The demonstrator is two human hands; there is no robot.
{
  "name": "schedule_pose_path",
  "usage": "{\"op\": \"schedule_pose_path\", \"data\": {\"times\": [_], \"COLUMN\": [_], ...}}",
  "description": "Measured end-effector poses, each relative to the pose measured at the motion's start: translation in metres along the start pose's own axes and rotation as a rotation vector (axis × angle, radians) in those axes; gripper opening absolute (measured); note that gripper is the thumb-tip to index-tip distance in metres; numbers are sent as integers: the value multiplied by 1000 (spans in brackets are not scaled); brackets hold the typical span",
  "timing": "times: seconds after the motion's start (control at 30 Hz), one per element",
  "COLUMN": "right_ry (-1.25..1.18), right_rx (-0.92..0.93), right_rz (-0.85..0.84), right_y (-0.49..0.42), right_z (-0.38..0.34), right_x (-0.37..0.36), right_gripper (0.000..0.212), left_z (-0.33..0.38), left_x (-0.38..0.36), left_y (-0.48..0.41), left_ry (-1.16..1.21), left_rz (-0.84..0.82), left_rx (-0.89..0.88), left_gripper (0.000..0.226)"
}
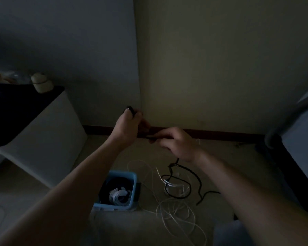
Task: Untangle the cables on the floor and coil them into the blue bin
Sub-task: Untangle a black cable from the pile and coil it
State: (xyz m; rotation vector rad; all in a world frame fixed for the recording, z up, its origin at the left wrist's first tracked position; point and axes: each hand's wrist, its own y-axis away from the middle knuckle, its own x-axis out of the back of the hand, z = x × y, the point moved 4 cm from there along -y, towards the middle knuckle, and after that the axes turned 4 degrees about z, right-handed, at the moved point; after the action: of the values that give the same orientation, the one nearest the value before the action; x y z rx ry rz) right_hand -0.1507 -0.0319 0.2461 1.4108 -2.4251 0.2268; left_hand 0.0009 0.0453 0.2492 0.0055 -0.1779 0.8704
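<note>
The room is dim. My left hand [130, 125] is raised in front of the wall corner and grips a coil of black cable, whose loop shows above my fingers. My right hand [176, 142] pinches the same black cable [194, 174] a little to the right; it hangs from that hand down to a loose loop on the floor. A tangle of thin white cable [174, 210] lies on the floor around and below the black loop. The blue bin [132, 176] stands on the floor below my left forearm, holding a coiled white cable and something dark.
A white cabinet [48, 139] with a dark top and small objects stands at the left. A bed edge [295, 139] runs along the right. A dark skirting board [220, 134] lines the wall ahead.
</note>
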Motion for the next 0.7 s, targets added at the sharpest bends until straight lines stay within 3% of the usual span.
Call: {"op": "schedule_pose_path", "data": {"times": [0.07, 0.23, 0.4, 0.57, 0.7], "right_ry": [68, 100, 142, 243, 236], "right_rx": [37, 110, 151, 179, 211], "right_rz": [88, 122, 199, 288, 334], "right_y": [-4, -6, -7, -6, -6], "right_z": [2, 3, 3, 5, 3], "right_x": [8, 23, 36, 45, 44], "right_gripper": [15, 15, 17, 47, 56], "left_z": [-3, -5, -1, 8, 9], "left_x": [-3, -19, -24, -26, -29], "left_y": [2, 18, 29, 39, 43], "left_ry": [-195, -384, -245, -323, -253], "left_rz": [-68, -410, -678, -791, -842], "left_rx": [-10, 43, 268, 183, 208], "left_gripper": [21, 33, 55, 26, 31]}}
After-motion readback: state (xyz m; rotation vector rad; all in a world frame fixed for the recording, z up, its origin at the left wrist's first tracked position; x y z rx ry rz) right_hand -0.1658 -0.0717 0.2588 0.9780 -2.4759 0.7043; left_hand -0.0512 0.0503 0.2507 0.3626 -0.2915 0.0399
